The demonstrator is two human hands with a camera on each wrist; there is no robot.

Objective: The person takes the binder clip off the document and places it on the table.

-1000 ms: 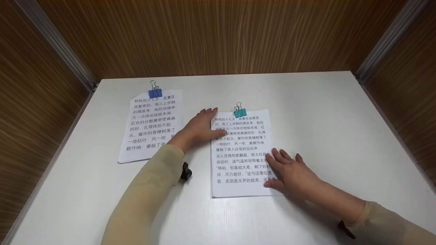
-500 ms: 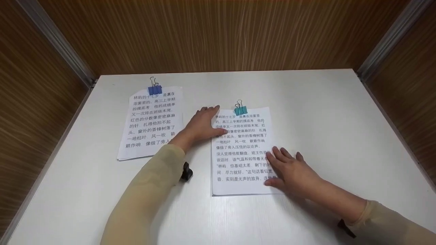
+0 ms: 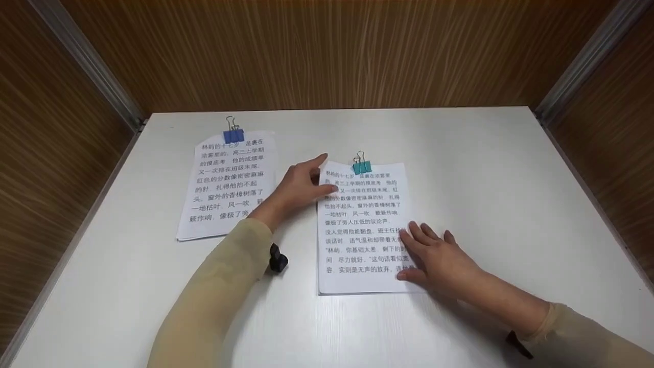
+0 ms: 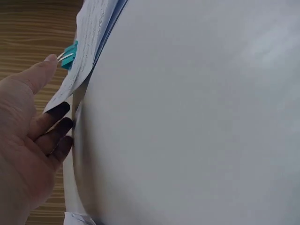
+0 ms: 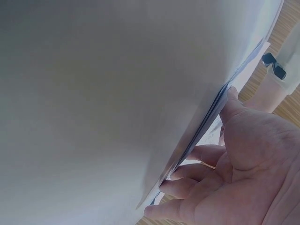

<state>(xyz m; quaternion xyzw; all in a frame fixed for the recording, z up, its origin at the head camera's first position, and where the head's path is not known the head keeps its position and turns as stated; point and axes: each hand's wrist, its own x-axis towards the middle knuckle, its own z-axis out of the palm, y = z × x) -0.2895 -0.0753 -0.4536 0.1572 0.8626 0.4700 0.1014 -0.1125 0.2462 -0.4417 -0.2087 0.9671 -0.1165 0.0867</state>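
A stack of printed sheets (image 3: 357, 240) lies flat on the white table, with a teal binder clip (image 3: 362, 167) on its top edge. At the stack's upper left corner is my left hand (image 3: 299, 186), thumb over the paper and index finger stretched along the corner. In the left wrist view, the sheets' corner passes between the thumb and the other fingers (image 4: 58, 126), without a plain pinch. My right hand (image 3: 444, 263) rests with spread fingers on the lower right edge of the stack; its fingertips (image 5: 171, 187) touch that edge in the right wrist view.
A second printed stack (image 3: 227, 184) with a blue binder clip (image 3: 234, 135) lies farther left, its lower right corner partly hidden by my left arm. Wood-grain panels (image 3: 337, 56) wall the white table (image 3: 460, 153) at the back and both sides.
My left hand's fingers have shifted at the corner: the index now stands apart, the others tucked lower, and the thumb sits slightly higher. My right hand stays in place.
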